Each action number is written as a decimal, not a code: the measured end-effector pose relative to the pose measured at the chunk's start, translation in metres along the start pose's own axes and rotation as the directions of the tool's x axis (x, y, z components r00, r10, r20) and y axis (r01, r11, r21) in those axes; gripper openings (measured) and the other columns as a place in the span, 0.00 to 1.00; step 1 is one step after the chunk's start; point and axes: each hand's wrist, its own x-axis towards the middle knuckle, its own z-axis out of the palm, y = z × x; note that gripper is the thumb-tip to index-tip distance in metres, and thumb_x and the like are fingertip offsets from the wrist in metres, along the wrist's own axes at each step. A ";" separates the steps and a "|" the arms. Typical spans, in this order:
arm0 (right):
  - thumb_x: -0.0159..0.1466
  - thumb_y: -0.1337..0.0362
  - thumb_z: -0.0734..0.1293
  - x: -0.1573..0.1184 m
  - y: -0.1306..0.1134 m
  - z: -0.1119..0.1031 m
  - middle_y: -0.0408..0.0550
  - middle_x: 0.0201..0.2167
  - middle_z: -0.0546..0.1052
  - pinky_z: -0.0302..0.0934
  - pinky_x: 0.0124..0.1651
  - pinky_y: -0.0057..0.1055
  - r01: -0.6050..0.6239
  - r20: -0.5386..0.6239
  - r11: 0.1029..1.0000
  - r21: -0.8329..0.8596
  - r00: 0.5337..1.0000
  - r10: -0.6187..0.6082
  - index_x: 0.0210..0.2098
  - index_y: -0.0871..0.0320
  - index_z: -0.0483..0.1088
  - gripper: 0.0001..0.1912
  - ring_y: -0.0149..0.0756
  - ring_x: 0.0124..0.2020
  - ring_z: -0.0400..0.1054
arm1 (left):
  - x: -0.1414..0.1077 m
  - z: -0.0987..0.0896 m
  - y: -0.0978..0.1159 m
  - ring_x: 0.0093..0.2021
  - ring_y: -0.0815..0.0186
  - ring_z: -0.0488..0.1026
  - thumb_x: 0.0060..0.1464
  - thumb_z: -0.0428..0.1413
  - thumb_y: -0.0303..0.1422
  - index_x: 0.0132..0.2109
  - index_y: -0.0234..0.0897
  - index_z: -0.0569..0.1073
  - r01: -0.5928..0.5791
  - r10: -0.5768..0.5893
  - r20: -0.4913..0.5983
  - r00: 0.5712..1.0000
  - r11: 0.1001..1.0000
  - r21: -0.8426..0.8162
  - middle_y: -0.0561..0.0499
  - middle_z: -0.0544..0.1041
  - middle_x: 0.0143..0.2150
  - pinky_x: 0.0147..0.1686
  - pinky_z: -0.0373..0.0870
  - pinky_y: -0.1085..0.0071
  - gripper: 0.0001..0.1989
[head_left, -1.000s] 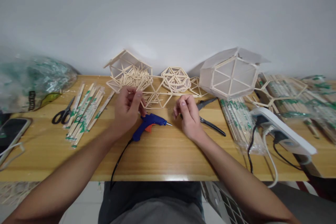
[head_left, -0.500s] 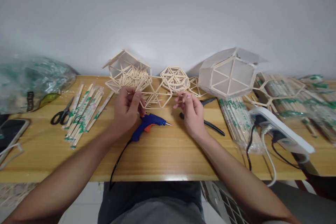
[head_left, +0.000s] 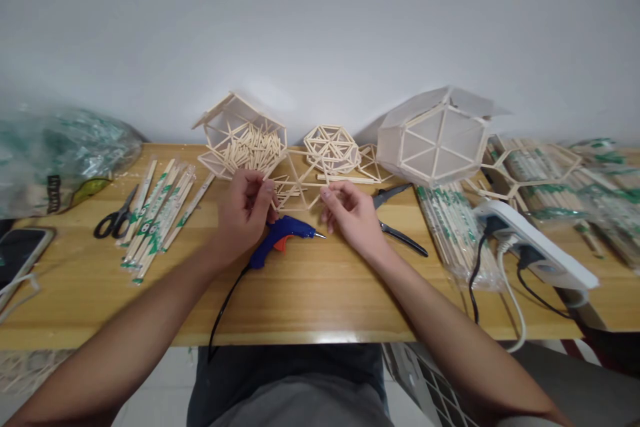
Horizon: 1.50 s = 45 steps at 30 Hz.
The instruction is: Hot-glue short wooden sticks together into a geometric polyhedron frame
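Between my hands is a hexagonal frame of thin wooden sticks point(head_left: 300, 183), raised above the table with its spokes meeting in the middle. My left hand point(head_left: 243, 207) pinches its left corner. My right hand point(head_left: 351, 213) is closed at its right corner, thumb and forefinger on the stick ends. Just below the frame lies a blue glue gun point(head_left: 280, 237) with an orange trigger, its metal nozzle pointing right. Behind the left hand a stick-framed holder point(head_left: 213, 130) is filled with short cut sticks point(head_left: 255, 147). Some loose short sticks point(head_left: 287, 197) show through the frame.
Black-handled cutters point(head_left: 400, 237) lie right of my right hand. Wrapped chopsticks point(head_left: 160, 213), scissors point(head_left: 117, 217) and a phone point(head_left: 25, 257) are at left. A stick lattice ball point(head_left: 331, 149), a panelled stick structure point(head_left: 435, 137), packed chopsticks point(head_left: 455, 230) and a power strip point(head_left: 540, 243) stand right.
My right hand has moved left and closed on the frame's right corner. The frame has tilted flatter, and a stick behind it now shows.
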 end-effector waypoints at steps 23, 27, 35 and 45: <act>0.70 0.42 0.77 0.009 -0.010 -0.013 0.47 0.42 0.83 0.75 0.32 0.29 0.209 -0.234 0.971 0.118 0.956 -0.178 0.38 0.51 0.78 0.20 0.35 0.36 0.77 | 0.000 -0.006 -0.008 0.23 0.72 0.77 0.79 0.57 0.42 0.52 0.44 0.71 -0.115 0.117 -0.003 0.993 0.982 0.152 0.57 0.80 0.33 0.23 0.71 0.77 0.08; 0.73 0.43 0.74 0.010 -0.006 -0.014 0.47 0.45 0.85 0.78 0.35 0.31 0.178 -0.212 0.973 0.150 0.967 -0.144 0.40 0.50 0.76 0.18 0.36 0.37 0.80 | 0.001 -0.007 -0.007 0.23 0.73 0.77 0.79 0.57 0.42 0.51 0.44 0.70 -0.125 0.126 0.004 0.992 0.978 0.168 0.58 0.80 0.33 0.23 0.71 0.78 0.09; 0.73 0.40 0.72 0.009 -0.019 -0.015 0.48 0.52 0.88 0.79 0.37 0.32 0.062 -0.094 0.961 0.271 0.995 -0.037 0.39 0.49 0.63 0.22 0.39 0.44 0.85 | 0.002 -0.008 -0.008 0.24 0.72 0.77 0.78 0.57 0.44 0.51 0.43 0.71 -0.087 0.088 0.001 0.996 0.982 0.166 0.57 0.80 0.32 0.23 0.70 0.78 0.11; 0.71 0.40 0.75 0.011 0.002 -0.016 0.38 0.19 0.74 0.56 0.21 0.24 0.038 -0.083 0.991 -0.126 0.995 -0.048 0.32 0.54 0.77 0.25 0.27 0.18 0.62 | 0.003 -0.008 -0.005 0.23 0.73 0.77 0.79 0.56 0.44 0.51 0.42 0.70 -0.103 0.107 -0.014 0.994 0.980 0.173 0.58 0.79 0.32 0.24 0.71 0.78 0.11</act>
